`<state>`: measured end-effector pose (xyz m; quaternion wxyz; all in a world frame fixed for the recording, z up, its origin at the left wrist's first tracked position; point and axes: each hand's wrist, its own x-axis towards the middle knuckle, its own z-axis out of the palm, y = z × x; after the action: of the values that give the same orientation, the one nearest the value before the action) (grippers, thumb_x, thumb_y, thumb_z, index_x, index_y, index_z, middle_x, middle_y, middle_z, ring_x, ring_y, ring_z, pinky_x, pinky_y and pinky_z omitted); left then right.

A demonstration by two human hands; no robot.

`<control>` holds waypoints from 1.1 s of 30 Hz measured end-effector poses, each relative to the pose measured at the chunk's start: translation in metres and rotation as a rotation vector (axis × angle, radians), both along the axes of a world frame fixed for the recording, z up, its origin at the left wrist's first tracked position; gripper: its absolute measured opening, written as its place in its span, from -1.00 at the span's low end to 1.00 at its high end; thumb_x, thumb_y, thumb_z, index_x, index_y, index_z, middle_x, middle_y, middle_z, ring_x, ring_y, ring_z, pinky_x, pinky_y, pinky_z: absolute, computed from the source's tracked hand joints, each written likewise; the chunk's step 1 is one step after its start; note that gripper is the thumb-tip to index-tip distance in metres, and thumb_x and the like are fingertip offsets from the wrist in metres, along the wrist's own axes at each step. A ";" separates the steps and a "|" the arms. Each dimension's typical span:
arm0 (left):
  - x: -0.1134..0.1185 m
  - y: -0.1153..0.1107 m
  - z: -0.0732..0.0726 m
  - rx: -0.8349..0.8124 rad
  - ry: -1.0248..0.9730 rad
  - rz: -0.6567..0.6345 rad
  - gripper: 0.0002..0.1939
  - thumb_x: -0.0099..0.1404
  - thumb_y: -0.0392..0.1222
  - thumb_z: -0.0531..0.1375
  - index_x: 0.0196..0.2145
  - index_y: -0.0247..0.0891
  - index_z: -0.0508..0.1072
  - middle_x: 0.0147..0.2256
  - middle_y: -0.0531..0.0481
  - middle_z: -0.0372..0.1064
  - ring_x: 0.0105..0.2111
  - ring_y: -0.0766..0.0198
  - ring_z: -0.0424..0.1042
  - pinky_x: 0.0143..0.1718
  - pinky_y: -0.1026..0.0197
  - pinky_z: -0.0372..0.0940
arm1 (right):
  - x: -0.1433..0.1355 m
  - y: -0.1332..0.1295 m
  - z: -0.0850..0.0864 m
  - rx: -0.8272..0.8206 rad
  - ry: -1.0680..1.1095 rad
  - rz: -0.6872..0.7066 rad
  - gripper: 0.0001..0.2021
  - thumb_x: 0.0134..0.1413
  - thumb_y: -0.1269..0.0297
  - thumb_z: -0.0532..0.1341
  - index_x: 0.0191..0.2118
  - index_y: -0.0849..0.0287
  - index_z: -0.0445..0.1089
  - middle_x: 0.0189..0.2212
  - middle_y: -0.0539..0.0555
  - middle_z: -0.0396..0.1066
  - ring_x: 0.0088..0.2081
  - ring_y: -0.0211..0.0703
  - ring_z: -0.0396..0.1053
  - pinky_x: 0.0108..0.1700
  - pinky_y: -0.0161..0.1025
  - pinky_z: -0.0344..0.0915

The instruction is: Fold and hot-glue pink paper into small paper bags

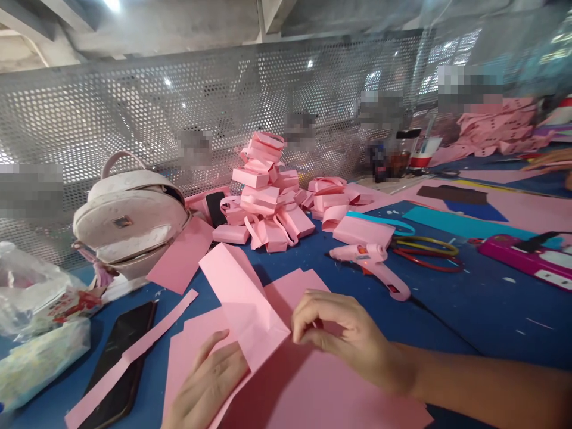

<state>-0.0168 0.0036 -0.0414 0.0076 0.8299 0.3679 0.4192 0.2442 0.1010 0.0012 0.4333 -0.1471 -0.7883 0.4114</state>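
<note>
A folded pink paper piece (pixel 245 304) stands tilted over large pink sheets (pixel 330 387) on the blue table. My left hand (pixel 214 381) lies along its lower left side, thumb raised and fingers partly behind the paper. At its right corner is my right hand (pixel 335 328), thumb and fingertips pinched together; what they hold, if anything, is too small to make out. A pink glue gun (pixel 375 262) lies on its side beyond my right hand. Small pink paper boxes with strap-like strips (pixel 263 190) are heaped farther back.
On the left are a white backpack (pixel 129 220), a dark phone (pixel 120 363) under a pink strip (pixel 134 351), and plastic bags (pixel 44 357). To the right lie scissors (pixel 429 250) and a magenta power strip (pixel 518 259). Another person's hand (pixel 552 159) is at the far right edge.
</note>
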 end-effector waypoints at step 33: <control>-0.007 0.012 -0.002 0.138 0.036 -0.081 -0.48 0.54 0.07 0.00 0.32 -0.20 0.28 -0.11 -0.10 0.61 -0.01 0.16 0.58 0.32 0.05 0.20 | 0.000 0.005 -0.011 -0.253 -0.071 -0.048 -0.79 0.17 0.25 0.37 -0.45 0.16 0.44 -0.59 -0.06 0.43 -0.58 -0.35 0.29 -0.53 -0.42 0.18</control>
<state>-0.0240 0.0159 -0.0432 -0.0395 0.8501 0.3045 0.4279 0.2444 0.1057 -0.0098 0.3928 -0.2337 -0.7412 0.4917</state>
